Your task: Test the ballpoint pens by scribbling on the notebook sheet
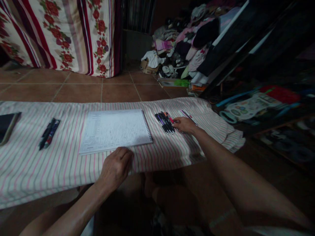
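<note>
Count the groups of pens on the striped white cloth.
3 groups: dark pens left of the white spiral-bound notebook; multicoloured pens by the right hand; white and dark pens beyond it. Others may be hidden.

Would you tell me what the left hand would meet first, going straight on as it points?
The left hand would likely meet the spiral notebook first, though the exact gap is unclear.

Dark book: cut off by the left edge. Spiral notebook: printed text too small to read. Right hand: partly covers the pens; grip indeterminable. Left hand: fingertips hidden underneath. Curtain: cropped at upper left. Shelf items, right: blurred.
</note>
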Action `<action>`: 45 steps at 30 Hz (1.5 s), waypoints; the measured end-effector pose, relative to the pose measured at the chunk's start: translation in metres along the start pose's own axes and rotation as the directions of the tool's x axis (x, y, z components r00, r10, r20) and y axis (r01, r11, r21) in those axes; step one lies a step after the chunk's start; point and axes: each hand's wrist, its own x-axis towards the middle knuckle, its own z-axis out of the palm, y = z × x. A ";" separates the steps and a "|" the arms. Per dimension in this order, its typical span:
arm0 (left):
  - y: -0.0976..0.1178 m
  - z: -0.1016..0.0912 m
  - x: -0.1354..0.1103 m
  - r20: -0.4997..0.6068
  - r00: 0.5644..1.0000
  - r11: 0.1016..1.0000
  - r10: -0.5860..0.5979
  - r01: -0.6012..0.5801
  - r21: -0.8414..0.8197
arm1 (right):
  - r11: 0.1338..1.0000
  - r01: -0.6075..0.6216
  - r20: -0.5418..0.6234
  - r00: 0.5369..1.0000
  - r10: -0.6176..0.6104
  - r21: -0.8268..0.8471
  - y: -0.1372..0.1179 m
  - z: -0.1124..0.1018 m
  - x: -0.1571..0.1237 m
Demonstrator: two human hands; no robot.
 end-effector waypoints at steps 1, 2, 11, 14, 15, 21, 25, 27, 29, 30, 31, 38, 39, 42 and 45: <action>0.000 0.000 0.000 -0.003 1.000 1.000 0.001 -0.001 -0.004 | 1.000 0.003 -0.003 1.000 -0.003 0.002 0.000 0.000 0.000; 0.000 0.001 0.000 -0.006 1.000 1.000 0.002 -0.002 -0.008 | 1.000 0.005 -0.011 1.000 -0.005 0.004 0.000 0.001 0.000; -0.005 -0.002 -0.003 -0.014 1.000 1.000 -0.023 0.022 -0.017 | 0.998 -0.039 -0.065 0.997 0.042 0.042 -0.006 0.010 -0.006; -0.007 -0.002 -0.004 0.003 0.999 0.999 -0.036 0.036 -0.029 | 0.998 -0.061 -0.119 0.991 0.064 0.029 -0.010 0.010 -0.010; -0.008 -0.003 -0.004 0.004 0.999 0.999 -0.042 0.042 -0.034 | 0.997 -0.077 -0.181 0.980 0.079 0.021 -0.013 0.009 -0.012; -0.018 -0.014 -0.001 -0.069 0.990 0.992 -0.124 0.124 -0.008 | 0.943 0.125 -0.501 0.864 0.049 0.309 -0.063 0.013 -0.031; -0.035 -0.027 -0.001 -0.159 0.964 0.968 -0.214 0.231 0.097 | 0.772 0.329 -0.544 0.839 0.025 0.544 -0.114 0.030 -0.052; -0.047 -0.036 -0.002 -0.183 0.941 0.932 -0.285 0.317 0.177 | 0.678 0.352 -0.479 0.878 0.000 0.645 -0.138 0.042 -0.063; -0.062 -0.047 -0.006 -0.210 0.909 0.880 -0.362 0.407 0.246 | 0.630 0.368 -0.433 0.900 -0.054 0.684 -0.160 0.053 -0.074; -0.070 -0.054 -0.008 -0.230 0.883 0.841 -0.410 0.464 0.280 | 0.617 0.375 -0.422 0.903 -0.076 0.692 -0.171 0.058 -0.080; -0.079 -0.060 -0.011 -0.253 0.850 0.794 -0.462 0.523 0.310 | 0.609 0.387 -0.429 0.899 -0.084 0.692 -0.180 0.063 -0.085; -0.126 -0.102 -0.038 -0.359 0.631 0.516 -0.688 0.773 0.370 | 0.563 0.608 -0.491 0.791 -0.366 0.559 -0.230 0.082 -0.100; -0.128 -0.106 -0.041 -0.357 0.613 0.493 -0.705 0.785 0.375 | 0.560 0.631 -0.490 0.774 -0.402 0.537 -0.234 0.084 -0.101; -0.129 -0.113 -0.045 -0.358 0.575 0.440 -0.736 0.808 0.392 | 0.562 0.679 -0.504 0.731 -0.460 0.472 -0.242 0.090 -0.104; -0.127 -0.115 -0.045 -0.356 0.552 0.413 -0.754 0.820 0.398 | 0.552 0.709 -0.511 0.703 -0.495 0.440 -0.245 0.094 -0.106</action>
